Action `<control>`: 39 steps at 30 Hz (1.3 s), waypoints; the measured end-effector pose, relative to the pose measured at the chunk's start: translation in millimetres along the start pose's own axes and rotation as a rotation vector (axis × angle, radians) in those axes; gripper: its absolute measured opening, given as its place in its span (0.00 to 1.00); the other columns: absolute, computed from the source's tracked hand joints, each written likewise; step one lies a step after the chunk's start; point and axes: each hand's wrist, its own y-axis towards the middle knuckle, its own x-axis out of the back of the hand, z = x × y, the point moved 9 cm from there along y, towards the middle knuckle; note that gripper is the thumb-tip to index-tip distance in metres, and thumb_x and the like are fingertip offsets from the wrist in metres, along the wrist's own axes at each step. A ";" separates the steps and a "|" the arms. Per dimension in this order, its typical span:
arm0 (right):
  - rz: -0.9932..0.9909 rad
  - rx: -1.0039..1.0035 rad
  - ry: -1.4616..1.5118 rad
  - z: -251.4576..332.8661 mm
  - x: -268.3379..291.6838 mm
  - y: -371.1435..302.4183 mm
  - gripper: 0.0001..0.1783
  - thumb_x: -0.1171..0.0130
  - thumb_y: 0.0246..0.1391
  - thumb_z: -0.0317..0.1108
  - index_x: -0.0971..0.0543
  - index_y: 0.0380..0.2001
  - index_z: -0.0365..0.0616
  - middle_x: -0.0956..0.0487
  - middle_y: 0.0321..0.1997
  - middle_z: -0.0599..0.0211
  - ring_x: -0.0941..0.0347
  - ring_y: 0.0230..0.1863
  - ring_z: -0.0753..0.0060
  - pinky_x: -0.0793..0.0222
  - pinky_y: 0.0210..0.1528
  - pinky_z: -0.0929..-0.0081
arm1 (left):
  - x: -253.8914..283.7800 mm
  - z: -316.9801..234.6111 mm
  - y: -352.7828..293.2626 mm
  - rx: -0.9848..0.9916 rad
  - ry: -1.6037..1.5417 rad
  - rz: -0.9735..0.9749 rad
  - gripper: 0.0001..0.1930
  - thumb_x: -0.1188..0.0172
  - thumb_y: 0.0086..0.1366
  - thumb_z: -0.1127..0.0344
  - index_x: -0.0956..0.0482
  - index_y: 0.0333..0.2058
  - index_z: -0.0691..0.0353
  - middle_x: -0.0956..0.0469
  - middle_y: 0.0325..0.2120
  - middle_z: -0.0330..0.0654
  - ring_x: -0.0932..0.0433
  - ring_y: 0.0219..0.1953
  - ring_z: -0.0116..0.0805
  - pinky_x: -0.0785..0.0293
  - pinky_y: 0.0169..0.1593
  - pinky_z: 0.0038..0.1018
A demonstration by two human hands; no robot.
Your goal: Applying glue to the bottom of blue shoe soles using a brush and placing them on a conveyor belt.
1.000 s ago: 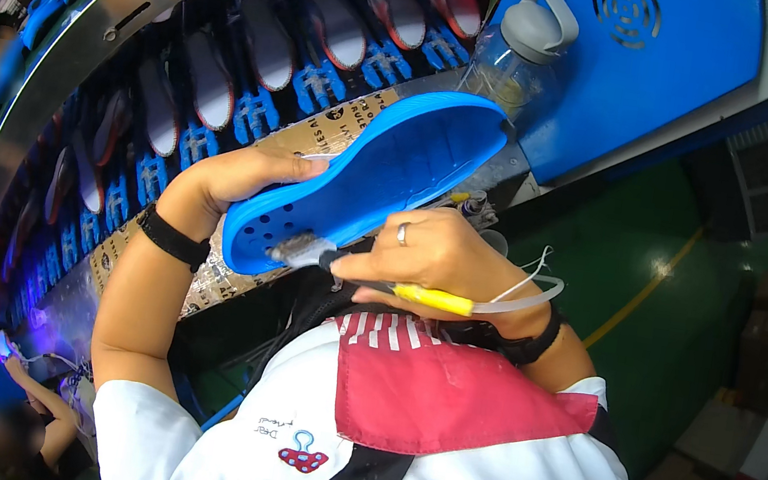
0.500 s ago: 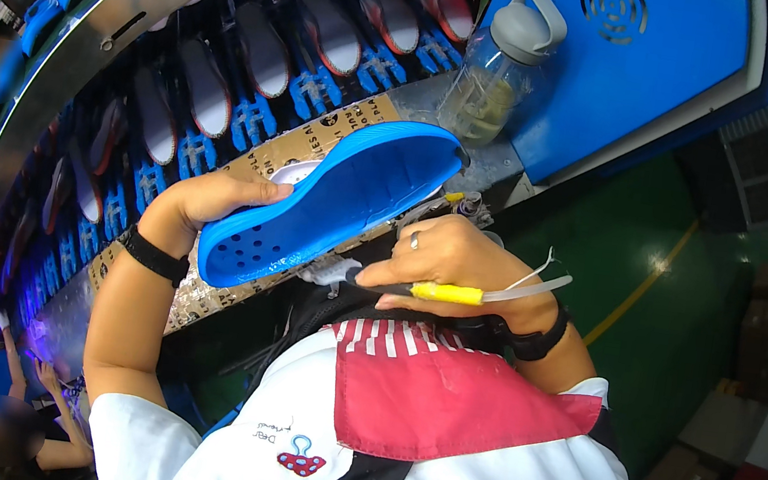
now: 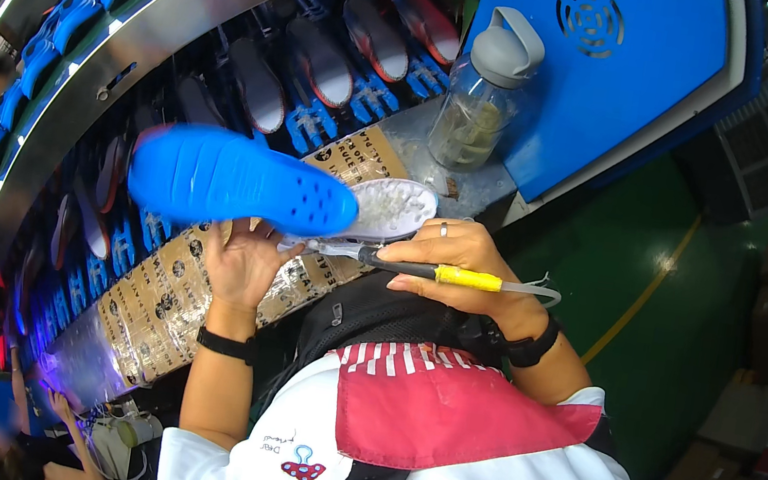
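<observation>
A blue foam clog [image 3: 245,179], smeared by motion, is in the air over the bench, its holed end to the right. My left hand [image 3: 245,265] is palm up beneath it, with most fingers hidden behind the clog. My right hand [image 3: 464,266] grips a dark-handled brush [image 3: 414,269] with yellow wrapping and a clear tube at its rear end. Its pale tip points left, close to my left thumb. Just beyond the tip lies a white shoe sole [image 3: 398,208] with a lumpy inner face. A narrow pale edge below it is hard to make out.
A cardboard-covered bench [image 3: 164,302] runs under my hands. Behind it stands a rack of dark shoe forms [image 3: 321,59] on blue holders. A clear bottle [image 3: 475,115] with a grey lid stands by a blue machine housing [image 3: 612,85]. Another person's arms [image 3: 69,422] show at lower left.
The clog has moved left and swung round, so its holed end now points right. My left hand has turned palm up. The white sole is now uncovered; the brush has shifted slightly.
</observation>
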 end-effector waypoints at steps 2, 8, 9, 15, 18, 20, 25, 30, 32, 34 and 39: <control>-0.017 -0.033 0.015 -3.1 2.9 -0.4 0.18 0.28 0.40 0.33 0.17 0.38 0.44 0.19 0.27 0.61 0.27 0.24 0.66 0.32 0.29 0.73 | -16.7 4.1 -10.4 0.072 -0.136 0.242 0.36 0.58 0.67 0.40 0.44 0.64 0.61 0.40 0.61 0.58 0.44 0.63 0.60 0.43 0.58 0.66; -0.097 -0.047 0.004 -1.1 10.4 0.2 0.15 0.30 0.42 0.30 0.18 0.37 0.41 0.19 0.28 0.61 0.24 0.27 0.65 0.32 0.31 0.74 | 25.1 41.1 -19.4 0.208 -0.312 0.018 0.42 0.59 0.61 0.34 0.42 0.63 0.62 0.32 0.53 0.60 0.32 0.53 0.63 0.29 0.48 0.61; -0.090 -0.055 -0.002 0.1 9.3 1.4 0.15 0.30 0.42 0.30 0.18 0.37 0.41 0.19 0.28 0.61 0.24 0.27 0.65 0.32 0.31 0.74 | 26.5 42.6 -19.6 0.159 -0.329 0.011 0.41 0.58 0.61 0.34 0.42 0.63 0.62 0.32 0.52 0.60 0.32 0.53 0.62 0.27 0.46 0.59; -0.201 -0.096 0.004 19.5 10.0 21.6 0.11 0.33 0.37 0.25 0.20 0.29 0.39 0.21 0.24 0.63 0.25 0.24 0.70 0.32 0.27 0.75 | -14.7 42.8 -24.3 0.114 -0.394 0.135 0.43 0.48 0.56 0.35 0.42 0.63 0.58 0.33 0.54 0.57 0.31 0.53 0.61 0.28 0.48 0.61; -0.233 0.075 -0.004 45.6 0.6 43.0 0.11 0.33 0.37 0.25 0.20 0.29 0.39 0.23 0.22 0.64 0.27 0.20 0.67 0.35 0.24 0.74 | -43.2 38.8 -22.8 0.130 -0.424 0.246 0.46 0.43 0.53 0.34 0.42 0.63 0.58 0.34 0.56 0.54 0.32 0.55 0.57 0.31 0.54 0.58; -0.288 0.105 -0.127 56.3 -1.4 52.3 0.11 0.34 0.36 0.25 0.21 0.27 0.38 0.24 0.21 0.62 0.27 0.21 0.61 0.33 0.25 0.71 | -42.3 27.8 -16.6 -0.050 -0.154 0.159 0.42 0.54 0.57 0.32 0.41 0.62 0.57 0.32 0.56 0.51 0.31 0.56 0.51 0.35 0.61 0.44; -0.384 0.069 -0.481 68.2 -12.3 63.5 0.14 0.33 0.37 0.27 0.23 0.31 0.39 0.25 0.24 0.61 0.27 0.25 0.60 0.31 0.27 0.69 | -51.3 41.8 -10.1 -0.019 -0.200 0.119 0.43 0.49 0.55 0.34 0.41 0.62 0.57 0.33 0.57 0.51 0.32 0.57 0.51 0.37 0.62 0.45; -0.192 0.237 -0.341 86.6 -44.3 61.8 0.14 0.33 0.36 0.27 0.24 0.31 0.38 0.25 0.25 0.63 0.27 0.26 0.61 0.31 0.27 0.70 | -54.7 41.4 -10.7 -0.015 -0.235 0.139 0.44 0.44 0.53 0.35 0.41 0.63 0.56 0.34 0.58 0.51 0.33 0.58 0.51 0.38 0.63 0.45; -0.187 0.270 -0.226 88.9 -41.8 61.0 0.14 0.34 0.37 0.27 0.23 0.31 0.38 0.25 0.25 0.62 0.27 0.26 0.62 0.31 0.27 0.70 | -57.1 37.4 -11.6 -0.017 -0.238 0.156 0.45 0.42 0.52 0.36 0.41 0.63 0.56 0.35 0.58 0.51 0.33 0.58 0.51 0.39 0.63 0.46; -0.490 0.224 -0.322 88.8 -13.2 52.7 0.13 0.34 0.37 0.26 0.23 0.31 0.39 0.24 0.25 0.62 0.27 0.27 0.62 0.31 0.26 0.71 | -61.5 35.3 -12.4 -0.012 -0.245 0.165 0.46 0.40 0.51 0.37 0.41 0.63 0.56 0.35 0.59 0.51 0.33 0.58 0.51 0.39 0.64 0.46; -0.119 0.233 -0.370 94.2 -47.0 54.8 0.15 0.33 0.34 0.28 0.22 0.31 0.41 0.25 0.23 0.63 0.27 0.25 0.62 0.29 0.28 0.70 | -92.5 36.4 -5.8 0.020 -0.197 0.233 0.51 0.36 0.46 0.36 0.44 0.63 0.59 0.35 0.58 0.55 0.32 0.57 0.54 0.37 0.62 0.48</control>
